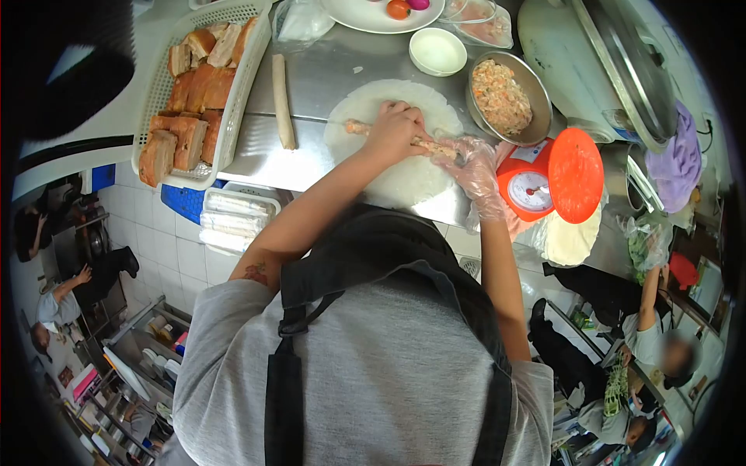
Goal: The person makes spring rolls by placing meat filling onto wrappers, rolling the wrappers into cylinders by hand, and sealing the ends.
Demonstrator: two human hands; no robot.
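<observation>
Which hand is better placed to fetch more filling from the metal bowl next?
Probably right: the right hand is gloved and nearer the metal bowl; the left hand is bare, over the dough sheet.

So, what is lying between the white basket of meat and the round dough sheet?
A pale rolling pin, on the steel table, as the head view shows.

Left of the dough sheet (398,185) lies the basket (247,87), right the filling bowl (541,99).
</observation>
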